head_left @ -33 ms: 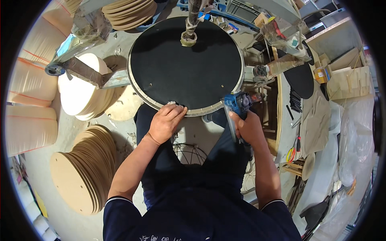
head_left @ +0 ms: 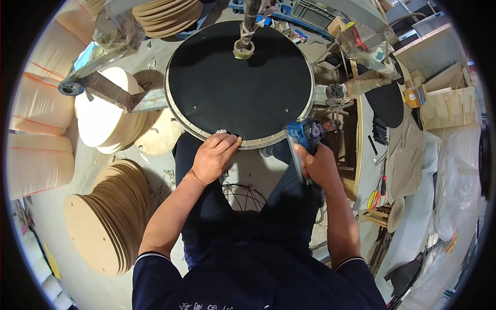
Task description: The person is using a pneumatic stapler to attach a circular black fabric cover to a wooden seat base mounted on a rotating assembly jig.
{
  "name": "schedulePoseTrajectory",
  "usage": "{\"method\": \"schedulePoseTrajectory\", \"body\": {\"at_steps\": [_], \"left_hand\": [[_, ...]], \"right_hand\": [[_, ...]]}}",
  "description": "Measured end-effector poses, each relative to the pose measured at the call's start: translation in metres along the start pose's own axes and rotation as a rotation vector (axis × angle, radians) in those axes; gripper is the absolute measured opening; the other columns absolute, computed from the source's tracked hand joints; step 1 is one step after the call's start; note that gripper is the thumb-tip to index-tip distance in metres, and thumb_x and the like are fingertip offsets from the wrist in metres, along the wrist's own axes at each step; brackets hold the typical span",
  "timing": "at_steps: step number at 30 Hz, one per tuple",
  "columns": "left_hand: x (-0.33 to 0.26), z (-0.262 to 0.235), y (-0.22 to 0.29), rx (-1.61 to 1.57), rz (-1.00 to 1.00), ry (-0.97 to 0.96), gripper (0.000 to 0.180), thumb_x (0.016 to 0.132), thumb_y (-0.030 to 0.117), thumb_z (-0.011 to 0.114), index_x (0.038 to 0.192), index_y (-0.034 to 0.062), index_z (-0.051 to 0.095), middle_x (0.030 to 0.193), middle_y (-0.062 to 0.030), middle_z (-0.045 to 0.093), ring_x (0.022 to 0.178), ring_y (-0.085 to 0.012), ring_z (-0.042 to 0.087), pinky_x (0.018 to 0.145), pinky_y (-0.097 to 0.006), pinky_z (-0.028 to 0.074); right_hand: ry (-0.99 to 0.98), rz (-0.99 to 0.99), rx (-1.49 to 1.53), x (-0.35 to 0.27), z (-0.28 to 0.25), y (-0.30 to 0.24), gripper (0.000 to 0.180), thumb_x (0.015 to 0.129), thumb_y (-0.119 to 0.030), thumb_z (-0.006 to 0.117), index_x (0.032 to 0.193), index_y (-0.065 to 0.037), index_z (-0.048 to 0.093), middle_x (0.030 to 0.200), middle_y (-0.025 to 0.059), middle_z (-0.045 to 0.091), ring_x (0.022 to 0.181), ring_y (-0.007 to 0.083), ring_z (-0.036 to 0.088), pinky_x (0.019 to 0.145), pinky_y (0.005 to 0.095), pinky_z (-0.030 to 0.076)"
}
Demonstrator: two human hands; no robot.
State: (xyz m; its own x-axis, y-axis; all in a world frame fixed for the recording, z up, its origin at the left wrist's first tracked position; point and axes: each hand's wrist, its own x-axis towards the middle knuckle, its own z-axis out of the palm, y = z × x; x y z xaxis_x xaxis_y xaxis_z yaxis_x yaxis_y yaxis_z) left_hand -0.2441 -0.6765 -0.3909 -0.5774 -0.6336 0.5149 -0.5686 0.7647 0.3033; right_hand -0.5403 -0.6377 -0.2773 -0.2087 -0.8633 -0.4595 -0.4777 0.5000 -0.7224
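Observation:
A large round seat panel (head_left: 243, 93) with a black cover and a pale rim lies flat in front of me. My left hand (head_left: 216, 155) is closed at its near rim, fingers together and pressed on the edge of the black cover; a small whitish scrap shows by the knuckles. In my right hand (head_left: 321, 165) is a blue staple gun (head_left: 308, 132), gripped by its handle, its nose close to the panel's near right rim. Whether the nose touches the rim I cannot tell.
A taped metal post (head_left: 249, 28) comes down over the panel's far part, and wrapped frame arms flank it. Stacked tan discs (head_left: 103, 227) and white round pads (head_left: 103, 111) stand on the left. To the right, a bench (head_left: 369, 170) carries scissors (head_left: 373, 199) and black strips (head_left: 380, 129).

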Motion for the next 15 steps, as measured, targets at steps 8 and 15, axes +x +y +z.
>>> {"method": "schedulePoseTrajectory", "body": {"at_steps": [8, 15], "left_hand": [[0.009, 0.007, 0.011, -0.005, -0.018, 0.019, 0.043, 0.082, 0.010, 0.069, 0.124, 0.0027, 0.072, 0.118, -0.0042, 0.066, 0.112, -0.0237, 0.064, 0.104, -0.041, 0.054], [0.015, 0.019, 0.022, 0.014, -0.035, 0.054, 0.041, 0.083, 0.010, 0.069, 0.124, 0.0029, 0.072, 0.117, -0.0025, 0.066, 0.110, -0.0212, 0.063, 0.101, -0.038, 0.055]], "right_hand": [[-0.016, -0.057, -0.059, -0.002, 0.008, 0.000, 0.042, 0.099, -0.038, 0.074, 0.081, -0.002, 0.062, 0.059, 0.0021, 0.056, 0.049, 0.0122, 0.054, 0.051, 0.0312, 0.044], [-0.059, -0.026, 0.046, -0.003, 0.014, 0.004, 0.044, 0.097, -0.042, 0.075, 0.090, 0.000, 0.066, 0.058, 0.0033, 0.058, 0.049, 0.0132, 0.057, 0.052, 0.0316, 0.045]]}}
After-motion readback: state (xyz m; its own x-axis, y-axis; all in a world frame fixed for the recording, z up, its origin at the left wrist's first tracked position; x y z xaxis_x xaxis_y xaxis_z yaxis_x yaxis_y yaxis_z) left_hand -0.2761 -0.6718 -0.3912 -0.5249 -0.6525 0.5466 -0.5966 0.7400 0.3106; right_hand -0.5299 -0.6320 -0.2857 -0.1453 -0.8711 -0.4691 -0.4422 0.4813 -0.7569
